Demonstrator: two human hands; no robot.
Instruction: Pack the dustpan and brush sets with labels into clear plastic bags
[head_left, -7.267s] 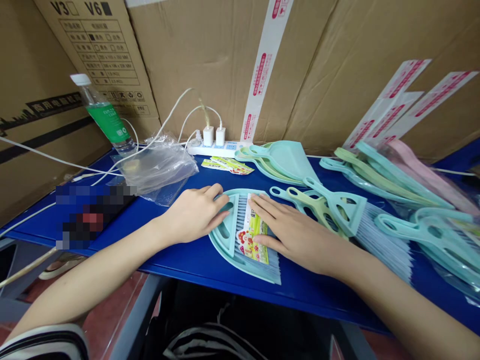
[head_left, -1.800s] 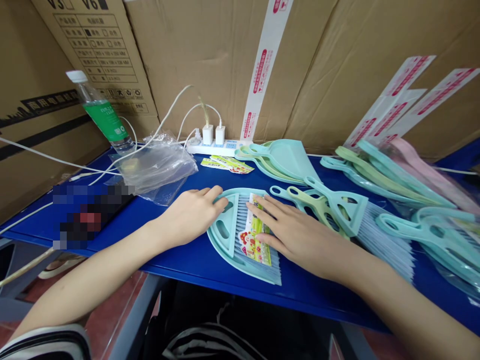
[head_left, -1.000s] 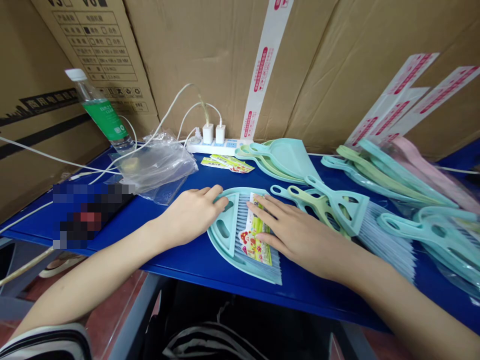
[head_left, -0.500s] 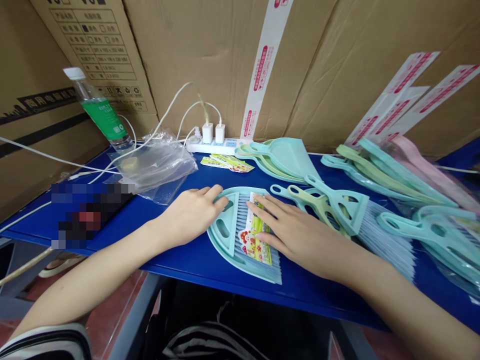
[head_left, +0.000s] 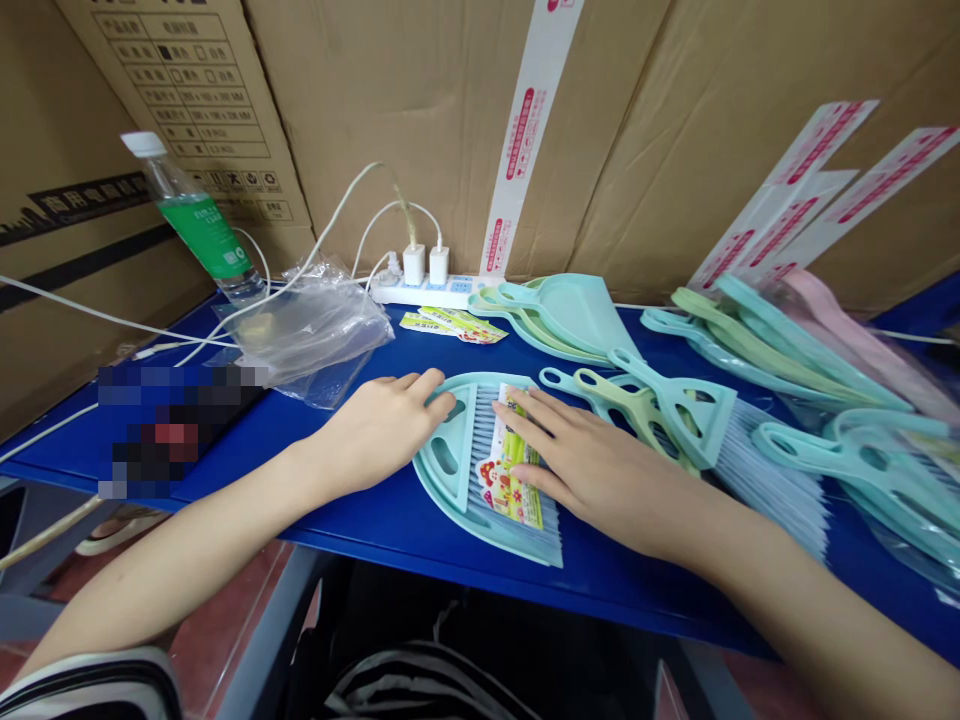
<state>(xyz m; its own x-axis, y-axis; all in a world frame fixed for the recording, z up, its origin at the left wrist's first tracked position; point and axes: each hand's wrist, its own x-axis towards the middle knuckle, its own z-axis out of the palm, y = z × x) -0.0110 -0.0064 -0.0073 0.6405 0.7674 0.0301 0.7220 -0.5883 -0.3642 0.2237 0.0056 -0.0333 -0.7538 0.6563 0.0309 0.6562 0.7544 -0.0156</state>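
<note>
A teal dustpan [head_left: 442, 508] lies on the blue table with a teal brush [head_left: 463, 440] nested in it, bristles to the right. Across the bristles rests a yellow-green printed card [head_left: 517, 485]. My left hand [head_left: 386, 430] is closed at the dustpan's left edge, thumb and fingers bent around the part where the handle would be; the handle itself is hidden. My right hand [head_left: 592, 460] lies with its fingers spread, the fingertips touching the card's upper right side.
More dustpans [head_left: 577, 310] and loose brushes [head_left: 697, 420] lie behind and right. Bagged sets [head_left: 885, 480] fill the far right. Flat cards [head_left: 450, 325], a power strip [head_left: 435, 292], clear bags [head_left: 315, 320], cables and a bottle [head_left: 202, 235] stand towards the back left.
</note>
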